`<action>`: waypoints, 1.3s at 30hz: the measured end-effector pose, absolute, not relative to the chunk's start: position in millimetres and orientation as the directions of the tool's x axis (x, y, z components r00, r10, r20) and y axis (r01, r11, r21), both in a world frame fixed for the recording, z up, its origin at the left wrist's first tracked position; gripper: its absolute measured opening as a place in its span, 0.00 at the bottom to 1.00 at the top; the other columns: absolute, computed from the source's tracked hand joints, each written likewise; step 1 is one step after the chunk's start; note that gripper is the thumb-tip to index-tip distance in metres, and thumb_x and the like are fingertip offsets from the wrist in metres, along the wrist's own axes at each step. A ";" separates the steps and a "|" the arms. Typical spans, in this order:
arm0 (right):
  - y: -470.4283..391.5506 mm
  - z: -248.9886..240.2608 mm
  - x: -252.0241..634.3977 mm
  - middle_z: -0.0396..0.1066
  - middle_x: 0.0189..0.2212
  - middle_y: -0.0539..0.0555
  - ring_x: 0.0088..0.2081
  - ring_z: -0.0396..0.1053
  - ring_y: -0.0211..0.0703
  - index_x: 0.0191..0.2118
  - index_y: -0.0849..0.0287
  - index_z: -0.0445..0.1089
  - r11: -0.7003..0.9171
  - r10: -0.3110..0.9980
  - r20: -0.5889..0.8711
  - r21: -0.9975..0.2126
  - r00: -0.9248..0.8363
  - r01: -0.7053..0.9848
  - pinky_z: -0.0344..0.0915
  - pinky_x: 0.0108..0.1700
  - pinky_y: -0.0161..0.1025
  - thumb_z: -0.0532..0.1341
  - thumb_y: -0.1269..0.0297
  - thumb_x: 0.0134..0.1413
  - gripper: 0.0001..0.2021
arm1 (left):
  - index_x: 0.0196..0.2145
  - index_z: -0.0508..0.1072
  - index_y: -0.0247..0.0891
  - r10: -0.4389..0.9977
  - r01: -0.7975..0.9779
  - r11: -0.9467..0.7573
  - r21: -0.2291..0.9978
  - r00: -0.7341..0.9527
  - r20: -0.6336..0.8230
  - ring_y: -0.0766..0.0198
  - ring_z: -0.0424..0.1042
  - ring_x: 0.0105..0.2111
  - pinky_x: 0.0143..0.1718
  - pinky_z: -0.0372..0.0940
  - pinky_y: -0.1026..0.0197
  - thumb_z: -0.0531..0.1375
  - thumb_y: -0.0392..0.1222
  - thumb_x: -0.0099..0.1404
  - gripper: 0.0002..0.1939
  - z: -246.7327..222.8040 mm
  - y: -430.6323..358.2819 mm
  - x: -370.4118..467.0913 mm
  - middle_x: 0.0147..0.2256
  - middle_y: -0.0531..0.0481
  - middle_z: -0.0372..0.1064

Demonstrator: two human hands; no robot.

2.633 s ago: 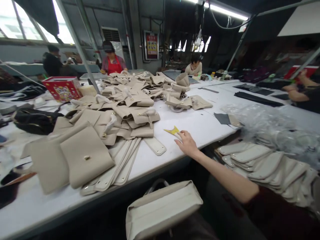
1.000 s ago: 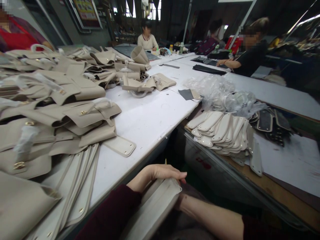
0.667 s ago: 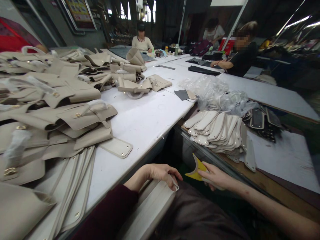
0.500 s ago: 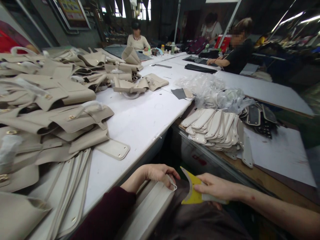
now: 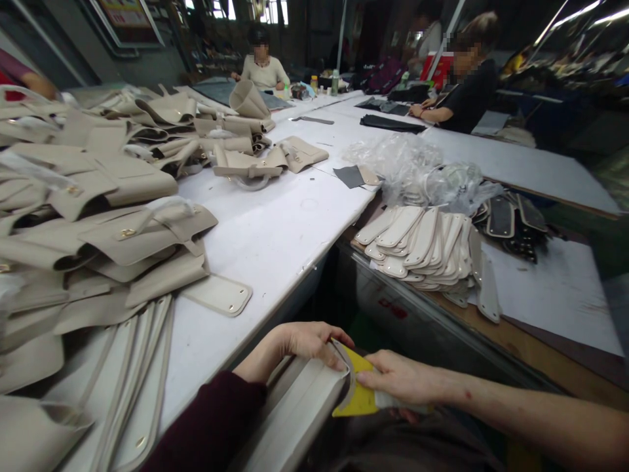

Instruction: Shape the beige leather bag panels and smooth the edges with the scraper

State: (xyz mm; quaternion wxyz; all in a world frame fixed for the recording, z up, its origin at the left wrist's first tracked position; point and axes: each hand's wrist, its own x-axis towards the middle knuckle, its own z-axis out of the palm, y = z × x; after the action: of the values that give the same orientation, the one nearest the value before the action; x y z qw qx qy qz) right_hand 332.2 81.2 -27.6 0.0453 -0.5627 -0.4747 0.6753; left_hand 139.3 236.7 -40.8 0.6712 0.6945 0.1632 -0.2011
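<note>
Down at the bottom edge, the folded cream leather bag panel (image 5: 295,419) lies across the person's lap, just below the table's near edge. The left hand (image 5: 299,341), dark maroon sleeve pulled to the wrist, drapes over the panel's far end, fingers curled down and pinching its corner flap. Right against it, the right hand (image 5: 398,380) comes in from the right on a bare forearm, palm down, thumb and fingers closed on a yellow curved plastic scraper (image 5: 356,396), whose curved edge sits pressed against the panel's end where the two hands nearly meet. Just past the hands, on the long white worktable (image 5: 275,229), a rounded cream leather tab with metal rivets (image 5: 219,294) lies flat beside a heap of cream leather bag flaps with brass clasps (image 5: 98,203) spreading off to the left. To the right, on a lower wooden bench, a fanned stack of cream oblong leather pieces (image 5: 422,246) sits near crumpled clear plastic wrap (image 5: 417,167). At the far end, a seated person in a cream top (image 5: 260,65) and another in a black top (image 5: 462,92) work at the tables.
</note>
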 end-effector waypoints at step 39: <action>31.9 -33.4 240.1 0.66 0.19 0.52 0.19 0.58 0.34 0.27 0.63 0.71 -0.697 0.682 -0.643 -0.715 -0.347 -0.044 0.51 0.22 0.32 0.57 0.31 0.49 0.33 | 0.63 0.52 0.35 0.520 0.278 0.254 0.926 0.768 -0.374 0.57 0.64 0.54 0.55 0.58 0.54 0.60 0.59 0.63 0.40 -34.1 204.0 109.5 0.57 0.37 0.61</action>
State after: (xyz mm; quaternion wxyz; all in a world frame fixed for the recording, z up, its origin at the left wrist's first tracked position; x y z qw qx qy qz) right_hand 240.1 31.9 -33.4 0.2386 -0.5190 -0.3074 0.7611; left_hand 109.5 204.0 -34.1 0.7199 0.6048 0.3300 0.0840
